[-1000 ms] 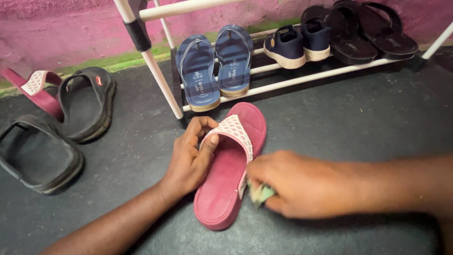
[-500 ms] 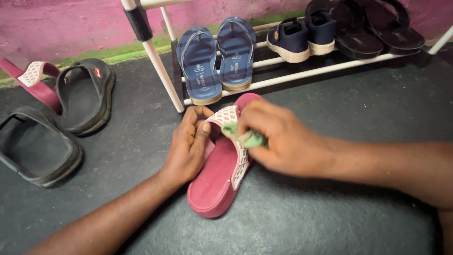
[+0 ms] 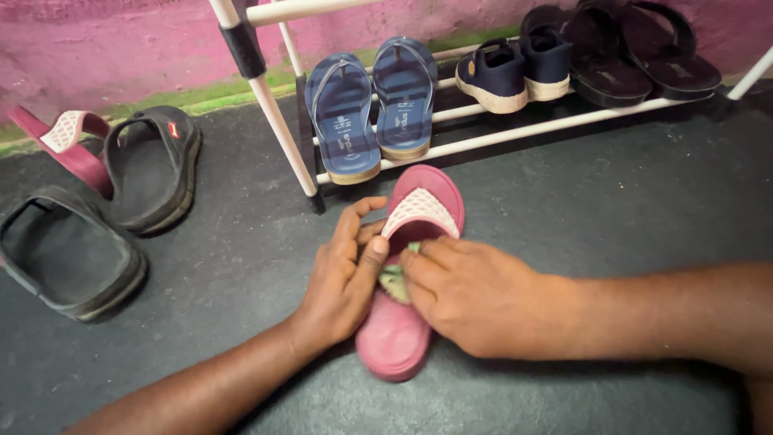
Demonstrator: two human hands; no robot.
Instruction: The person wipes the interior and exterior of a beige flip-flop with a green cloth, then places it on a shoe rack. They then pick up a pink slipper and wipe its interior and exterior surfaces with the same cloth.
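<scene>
Down at center frame, the maroon slide sandal (image 3: 400, 342) lies on the dark floor (image 3: 612, 201) below the white shoe rack (image 3: 515, 133). Left hand (image 3: 342, 282) clasps its side, fingers curled around. Right hand (image 3: 471, 294), up at the strap half a second ago, now pinches a green cloth (image 3: 394, 279) against the footbed, so the wiping has shifted inside. Black slides (image 3: 153, 173) sit upper left.

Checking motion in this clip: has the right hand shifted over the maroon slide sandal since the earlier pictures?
Yes. The right hand moved from the white rack side back to the maroon slide sandal's middle.
</scene>
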